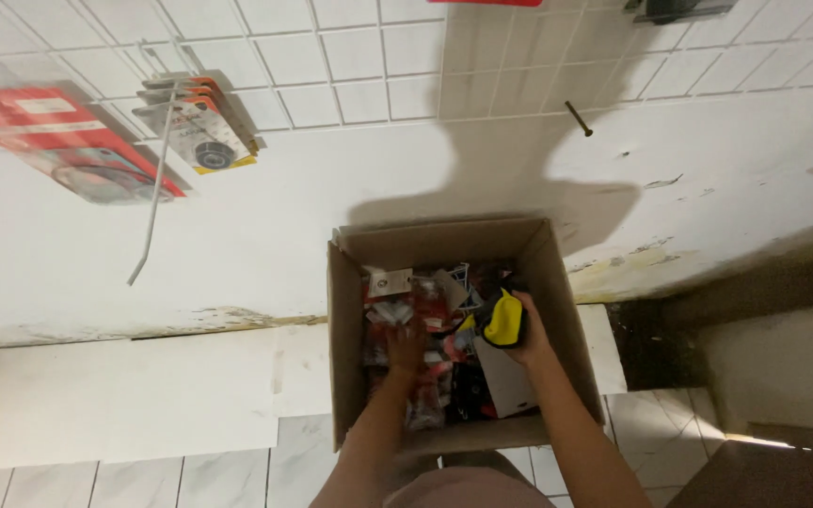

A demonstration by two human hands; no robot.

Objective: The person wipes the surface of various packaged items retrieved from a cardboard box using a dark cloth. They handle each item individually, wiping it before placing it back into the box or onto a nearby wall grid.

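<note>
One open cardboard box [350,310] on floor. Two hands inside it: left hand [406,346], right hand [527,341]. One yellow-black item [503,320]. Many small packets [425,310], uncountable. Two hanging pack groups on wall: red [68,141], orange [201,124]. One nail [578,119].

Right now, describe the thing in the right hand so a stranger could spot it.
Find the open cardboard box on the floor by the white wall. Inside, at its right side, the right hand grips a yellow-and-black tool. It is the only bright yellow item among the mostly red and white packets.
</note>
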